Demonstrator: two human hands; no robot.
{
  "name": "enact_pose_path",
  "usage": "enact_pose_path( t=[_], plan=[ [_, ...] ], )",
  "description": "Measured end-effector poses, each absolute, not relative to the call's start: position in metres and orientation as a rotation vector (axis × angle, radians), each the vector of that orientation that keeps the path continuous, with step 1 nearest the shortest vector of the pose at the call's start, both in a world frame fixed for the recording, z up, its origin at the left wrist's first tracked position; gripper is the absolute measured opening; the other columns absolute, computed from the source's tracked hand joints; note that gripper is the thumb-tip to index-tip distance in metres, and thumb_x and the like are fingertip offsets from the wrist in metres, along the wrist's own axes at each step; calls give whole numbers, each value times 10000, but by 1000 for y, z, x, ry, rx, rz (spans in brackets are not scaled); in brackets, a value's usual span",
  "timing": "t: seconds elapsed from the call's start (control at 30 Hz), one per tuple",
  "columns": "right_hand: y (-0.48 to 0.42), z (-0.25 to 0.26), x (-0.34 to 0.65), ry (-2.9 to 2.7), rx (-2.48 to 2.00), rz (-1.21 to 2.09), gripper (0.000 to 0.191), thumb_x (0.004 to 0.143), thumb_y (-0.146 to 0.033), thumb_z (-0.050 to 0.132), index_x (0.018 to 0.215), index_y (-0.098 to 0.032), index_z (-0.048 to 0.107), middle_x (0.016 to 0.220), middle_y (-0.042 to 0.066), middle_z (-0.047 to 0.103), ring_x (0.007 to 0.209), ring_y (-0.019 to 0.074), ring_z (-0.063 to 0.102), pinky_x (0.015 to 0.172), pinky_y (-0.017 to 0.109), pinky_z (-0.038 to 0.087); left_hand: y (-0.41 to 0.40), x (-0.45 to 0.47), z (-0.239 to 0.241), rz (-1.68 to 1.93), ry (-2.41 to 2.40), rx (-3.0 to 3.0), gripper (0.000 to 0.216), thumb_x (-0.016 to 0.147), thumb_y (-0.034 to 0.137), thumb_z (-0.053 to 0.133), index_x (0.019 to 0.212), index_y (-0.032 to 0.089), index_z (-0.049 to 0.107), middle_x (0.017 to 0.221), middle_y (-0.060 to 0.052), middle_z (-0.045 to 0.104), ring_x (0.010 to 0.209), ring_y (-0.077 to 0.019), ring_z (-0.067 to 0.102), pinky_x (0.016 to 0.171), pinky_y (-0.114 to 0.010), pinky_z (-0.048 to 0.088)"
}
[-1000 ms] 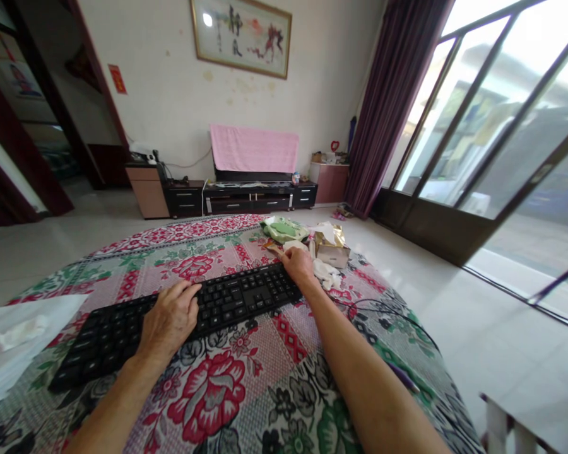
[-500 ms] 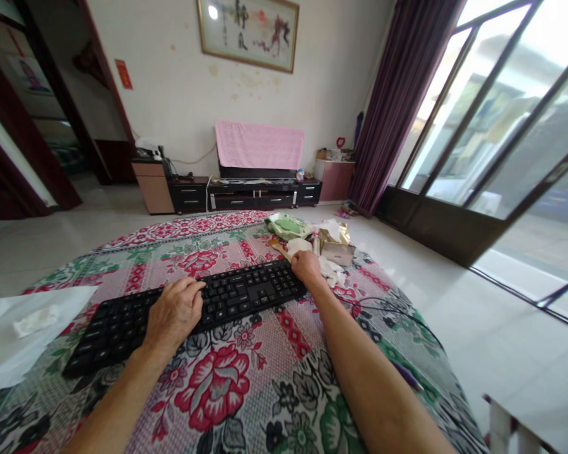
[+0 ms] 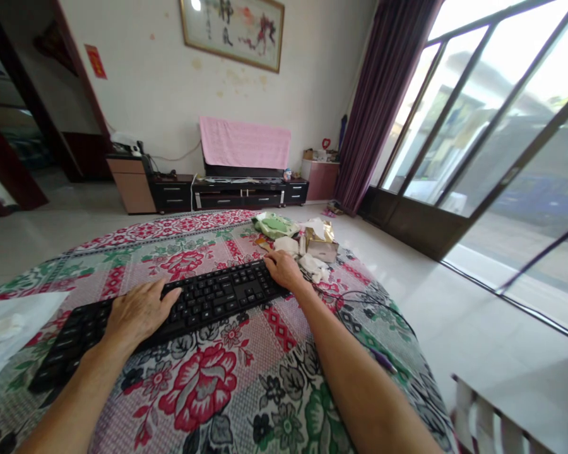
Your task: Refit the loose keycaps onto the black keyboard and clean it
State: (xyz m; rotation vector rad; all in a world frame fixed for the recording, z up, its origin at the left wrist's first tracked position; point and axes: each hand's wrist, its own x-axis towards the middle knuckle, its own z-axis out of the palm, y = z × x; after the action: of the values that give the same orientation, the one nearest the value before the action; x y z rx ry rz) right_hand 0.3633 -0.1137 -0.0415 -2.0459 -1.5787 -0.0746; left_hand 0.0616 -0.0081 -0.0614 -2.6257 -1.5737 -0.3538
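A black keyboard [image 3: 208, 296] lies slantwise on a round table under a flowered cloth [image 3: 208, 391]. My left hand [image 3: 139, 312] rests flat on the keys left of the middle, fingers stretched out. My right hand [image 3: 284, 271] sits at the keyboard's far right end, fingers curled over its corner; whether it grips the edge I cannot make out. A black cable [image 3: 369, 299] trails from that end across the cloth to the right.
Beyond the right hand lie crumpled tissues [image 3: 312, 263], a gold tissue box [image 3: 320, 243] and a green packet [image 3: 274, 224]. White paper [image 3: 9, 328] lies at the table's left edge. A glass sliding door [image 3: 497, 145] fills the right; a low black cabinet [image 3: 236, 189] stands at the far wall.
The view has swung slightly right and down. My right hand has drawn back from the tissues to the keyboard's end; my left hand stays on the keys.
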Motion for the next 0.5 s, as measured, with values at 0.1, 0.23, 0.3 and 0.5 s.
enact_pose_path(
  t=[0.1,0.23,0.3,0.5],
  plan=[
    [-117,-40,358,-1597,-2100,-112,332,891,-329,370,963,-191,663,982,70,634,905,152,573,838,221,368,-14,63,-54,-318,-1603,-2626,624,832,533,244,1180,112,545,1160,-168,590,1084,-320,520,923,-458,365],
    [-121,-38,354,-1576,-2189,-144,332,879,-311,376,931,-178,675,959,86,634,882,162,577,801,230,379,-21,64,-44,-265,-1663,-2647,585,820,540,264,1097,155,606,1010,-160,655,953,-326,587,823,-439,415],
    [-122,-36,357,-1532,-2252,-127,321,862,-302,392,919,-175,682,954,95,642,876,173,582,777,240,388,-24,63,-41,-224,-1686,-2662,594,822,552,245,1079,169,619,978,-156,664,914,-330,601,797,-437,420],
    [-139,-23,403,-1187,-2564,-129,306,734,-249,530,985,-156,678,1033,153,626,952,238,573,788,306,407,-27,65,-39,-150,-1686,-2636,615,828,556,217,1096,158,603,991,-161,657,930,-336,599,803,-433,422]
  ],
)
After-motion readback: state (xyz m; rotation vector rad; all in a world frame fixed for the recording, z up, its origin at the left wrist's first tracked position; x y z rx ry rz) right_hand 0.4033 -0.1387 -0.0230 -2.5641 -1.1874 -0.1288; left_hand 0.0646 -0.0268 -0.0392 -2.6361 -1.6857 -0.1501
